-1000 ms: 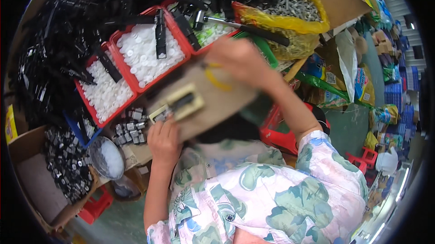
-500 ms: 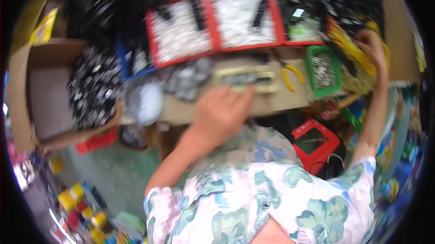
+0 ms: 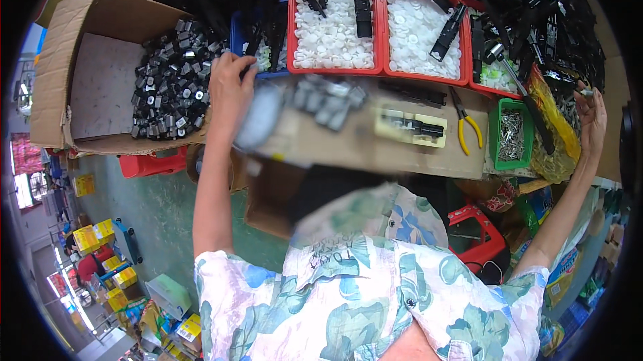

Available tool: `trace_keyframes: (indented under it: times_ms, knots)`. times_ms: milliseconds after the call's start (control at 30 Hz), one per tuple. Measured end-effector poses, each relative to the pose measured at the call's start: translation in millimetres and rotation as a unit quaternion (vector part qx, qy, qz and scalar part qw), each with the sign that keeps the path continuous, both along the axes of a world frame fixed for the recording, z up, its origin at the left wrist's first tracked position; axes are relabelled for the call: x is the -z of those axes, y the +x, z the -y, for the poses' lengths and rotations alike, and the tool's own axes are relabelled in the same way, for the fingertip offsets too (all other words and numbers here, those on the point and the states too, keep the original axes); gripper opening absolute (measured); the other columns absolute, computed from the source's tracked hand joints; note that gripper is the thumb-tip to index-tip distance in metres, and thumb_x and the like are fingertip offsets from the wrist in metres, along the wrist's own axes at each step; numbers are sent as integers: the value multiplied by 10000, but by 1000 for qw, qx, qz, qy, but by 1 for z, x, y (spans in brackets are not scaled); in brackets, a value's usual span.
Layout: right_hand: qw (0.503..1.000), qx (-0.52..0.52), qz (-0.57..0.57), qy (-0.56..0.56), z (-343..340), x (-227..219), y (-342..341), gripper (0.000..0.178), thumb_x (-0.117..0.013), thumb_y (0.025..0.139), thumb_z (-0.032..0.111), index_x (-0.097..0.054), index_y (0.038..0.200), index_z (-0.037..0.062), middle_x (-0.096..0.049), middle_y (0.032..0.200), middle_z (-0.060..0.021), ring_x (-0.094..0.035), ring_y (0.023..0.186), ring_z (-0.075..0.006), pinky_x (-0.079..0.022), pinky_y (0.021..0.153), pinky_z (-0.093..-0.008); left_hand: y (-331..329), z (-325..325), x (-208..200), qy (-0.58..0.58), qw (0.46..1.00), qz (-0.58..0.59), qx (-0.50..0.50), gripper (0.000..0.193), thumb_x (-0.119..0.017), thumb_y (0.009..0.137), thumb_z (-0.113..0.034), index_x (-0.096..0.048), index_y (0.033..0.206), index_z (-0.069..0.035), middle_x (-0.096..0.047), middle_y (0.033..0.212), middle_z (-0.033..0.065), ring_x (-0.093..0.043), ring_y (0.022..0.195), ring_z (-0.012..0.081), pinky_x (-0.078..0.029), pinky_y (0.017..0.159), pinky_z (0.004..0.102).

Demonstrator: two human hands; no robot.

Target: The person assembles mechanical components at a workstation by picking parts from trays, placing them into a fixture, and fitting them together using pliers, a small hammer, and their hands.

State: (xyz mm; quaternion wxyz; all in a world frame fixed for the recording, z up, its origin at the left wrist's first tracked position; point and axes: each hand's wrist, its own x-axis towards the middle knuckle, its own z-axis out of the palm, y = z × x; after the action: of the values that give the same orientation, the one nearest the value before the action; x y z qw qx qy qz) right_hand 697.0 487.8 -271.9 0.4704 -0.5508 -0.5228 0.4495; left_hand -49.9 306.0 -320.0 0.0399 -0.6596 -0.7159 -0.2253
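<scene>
My left hand point(image 3: 230, 88) is at the near left corner of the blue bin point(image 3: 273, 74), beside the box of black and silver metal pieces point(image 3: 171, 86). Its thumb and forefinger are drawn close together; whatever is between them cannot be made out. Far out to the right, my right hand point(image 3: 591, 123) pinches a small pale metal piece point(image 3: 587, 92) above a yellow plastic bag point(image 3: 559, 153). A cream fixture point(image 3: 395, 132) lies on the cardboard-covered bench, with a black elongated part point(image 3: 429, 129) in it. Left of the fixture sit grey blocks point(image 3: 328, 101), blurred.
Red bins point(image 3: 335, 69) of white round pieces stand behind, with black parts heaped beyond. Yellow-handled pliers point(image 3: 471, 130), a green tray point(image 3: 497, 143) of small metal pieces and a hammer point(image 3: 529, 103) lie to the right. A blurred translucent container point(image 3: 260, 116) is near my left wrist.
My left hand has left the cream fixture and moved left to the blue bin. The right hand has stayed by the yellow bag, and a small piece now shows in its fingers. The view has shifted.
</scene>
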Motion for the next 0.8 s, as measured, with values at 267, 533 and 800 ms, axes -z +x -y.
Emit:
trace_keyframes:
  times_ms: [267,533,800]
  knots:
    - [1000,8,1,0,10,-8,-32,225,-541,1043,327,-625,1113,130,-677,1235,-121,-684,952,-130,-516,882,-283,-12,-30,-12,-129,989,-51,52,172,-734,775,-55,-753,946,-56,-590,924,129,-550,958,312,-487,880,413]
    - [1000,-17,-12,0,13,-6,-55,203,-575,1029,295,-598,1143,129,-707,1157,-113,-692,894,-117,-515,821,-264,-15,-28,-12,-150,987,22,58,134,-745,773,-61,-701,896,-31,-580,916,121,-538,965,306,-465,881,393]
    - [1000,-16,-13,18,19,-4,-71,208,-579,1026,286,-586,1156,123,-719,1121,-107,-697,870,-121,-522,820,-258,-15,-35,-22,-18,997,36,73,98,-694,827,-55,-626,862,6,-595,941,130,-562,937,317,-458,841,408]
